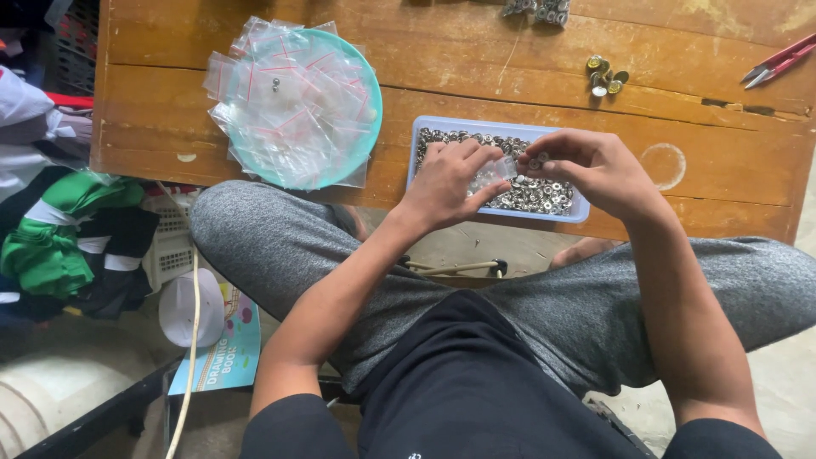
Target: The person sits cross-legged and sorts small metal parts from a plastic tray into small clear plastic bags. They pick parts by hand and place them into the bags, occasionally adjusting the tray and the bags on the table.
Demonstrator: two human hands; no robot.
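now a small clear plastic bag (493, 174) is held between the thumb and fingers of the left hand (446, 183), which is closed around it, just above the pale blue tray (416, 140). the tray rests at the near edge of the wooden table (697, 144) and is filled with small silver metal rings (544, 195). the right hand (595, 166) is kept beside the bag's mouth, its fingers (540, 157) pinched narrowly on what seems to be one or two rings; exactly what is gripped cannot be told. to the left, a round teal plate (370, 110) is heaped with empty clear zip bags (289, 102). a few brass-coloured pieces (603, 76) are seen farther back, and red-handled pliers (778, 61) lie at the right edge.
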